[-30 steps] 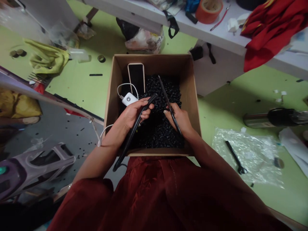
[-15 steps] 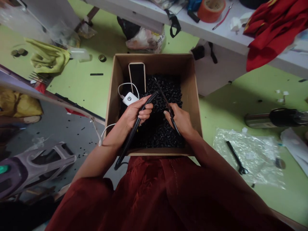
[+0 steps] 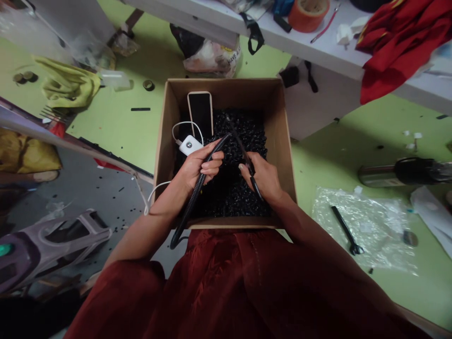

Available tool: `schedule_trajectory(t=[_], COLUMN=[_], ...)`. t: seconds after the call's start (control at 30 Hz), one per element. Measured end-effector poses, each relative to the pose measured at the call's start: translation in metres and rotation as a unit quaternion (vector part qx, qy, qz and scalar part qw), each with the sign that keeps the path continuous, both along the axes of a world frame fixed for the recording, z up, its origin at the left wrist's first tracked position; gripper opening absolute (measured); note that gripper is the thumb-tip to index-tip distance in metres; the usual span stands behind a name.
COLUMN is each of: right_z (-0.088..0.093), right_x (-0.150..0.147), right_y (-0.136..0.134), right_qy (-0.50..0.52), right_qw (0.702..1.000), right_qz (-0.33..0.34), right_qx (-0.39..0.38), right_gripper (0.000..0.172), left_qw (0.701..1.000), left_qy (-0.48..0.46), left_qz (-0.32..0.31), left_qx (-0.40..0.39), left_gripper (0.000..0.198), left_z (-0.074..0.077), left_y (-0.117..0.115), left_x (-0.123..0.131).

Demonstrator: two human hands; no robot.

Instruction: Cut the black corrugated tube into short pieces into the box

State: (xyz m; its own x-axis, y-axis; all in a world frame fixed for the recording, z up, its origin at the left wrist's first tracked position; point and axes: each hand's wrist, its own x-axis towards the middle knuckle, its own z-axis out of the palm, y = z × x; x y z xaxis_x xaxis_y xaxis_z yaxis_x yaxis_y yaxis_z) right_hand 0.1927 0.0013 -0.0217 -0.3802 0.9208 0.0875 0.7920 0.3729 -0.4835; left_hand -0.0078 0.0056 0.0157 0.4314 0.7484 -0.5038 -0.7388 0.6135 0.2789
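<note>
Change: we see that the long thin dark scissors [image 3: 240,145] have tipped lower since a second ago, so their tip now lies closer to the top end of the black corrugated plastic tube [image 3: 193,197]. The right hand [image 3: 264,178] has edged a little to the left.
Left hand: our left hand [image 3: 199,165] is closed around the tube near its upper end, fingers curled over it.
Right hand: clamped on the scissors' handle, with the blades pointing up and away from us.
Tube: it runs diagonally from the box's near left edge up over the middle of the box. Its lower end hangs outside by the dark red garment [image 3: 229,282] on our lap.
Box: an open brown cardboard box [image 3: 286,155] sits under both hands, filled with small black cut pieces [image 3: 235,200].
Also in the box: a pale-edged phone [image 3: 200,113] leans on the far wall, and a white power bank [image 3: 189,144] with a white cable [image 3: 155,189] lies just beside the left hand.
Nearby: a black wrench [image 3: 346,230] lies on a clear plastic sheet [image 3: 377,235] on the green floor, well to the right.
</note>
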Motion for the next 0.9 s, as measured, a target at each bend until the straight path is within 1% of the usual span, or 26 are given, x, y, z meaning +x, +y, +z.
schedule_trajectory(t=[0.07,0.1,0.2,0.27,0.33,0.4,0.5,0.57,0.63,0.73,0.9], right_z=[0.000,0.000,-0.003,-0.006,-0.006,-0.003,0.002,0.005,0.005,0.004,0.002], right_x=[-0.001,-0.002,0.001,0.002,0.003,0.001,-0.002,-0.003,-0.004,-0.004,-0.006], right_y=[-0.001,-0.001,0.004,0.007,0.009,0.008,0.005,0.004,0.004,0.004,0.006], right_qy=[-0.018,-0.027,-0.025,-0.002,0.037,0.092,0.179,0.242,0.303,0.359,0.395], right_qw=[1.000,0.999,0.999,0.998,0.997,0.991,0.971,0.950,0.927,0.900,0.876], right_qz=[0.022,0.021,-0.019,-0.041,-0.047,-0.056,-0.074,-0.077,-0.073,-0.076,-0.070], right_qx=[-0.007,-0.015,-0.035,-0.039,-0.047,-0.075,-0.141,-0.180,-0.209,-0.235,-0.268], right_gripper=[0.033,0.032,0.031,0.031,0.031,0.031,0.031,0.030,0.029,0.031,0.027], left_qw=[1.000,1.000,1.000,0.999,0.996,0.989,0.968,0.951,0.937,0.920,0.908], left_qy=[0.007,0.009,0.018,0.036,0.066,0.111,0.209,0.270,0.308,0.338,0.354], left_qz=[-0.001,-0.001,-0.005,-0.011,-0.018,-0.022,-0.025,-0.033,-0.052,-0.089,-0.121], left_qx=[-0.009,-0.010,0.005,0.030,0.061,0.098,0.138,0.149,0.159,0.177,0.191], left_gripper=[0.024,0.023,0.022,0.022,0.022,0.023,0.031,0.038,0.045,0.052,0.064], left_z=[0.000,0.000,-0.001,-0.002,-0.003,-0.003,-0.004,-0.006,-0.008,-0.013,-0.019], left_y=[0.000,0.000,0.000,0.000,-0.001,-0.002,-0.005,-0.007,-0.010,-0.014,-0.018], left_x=[0.000,0.000,0.001,0.001,0.002,0.004,0.010,0.014,0.018,0.024,0.028])
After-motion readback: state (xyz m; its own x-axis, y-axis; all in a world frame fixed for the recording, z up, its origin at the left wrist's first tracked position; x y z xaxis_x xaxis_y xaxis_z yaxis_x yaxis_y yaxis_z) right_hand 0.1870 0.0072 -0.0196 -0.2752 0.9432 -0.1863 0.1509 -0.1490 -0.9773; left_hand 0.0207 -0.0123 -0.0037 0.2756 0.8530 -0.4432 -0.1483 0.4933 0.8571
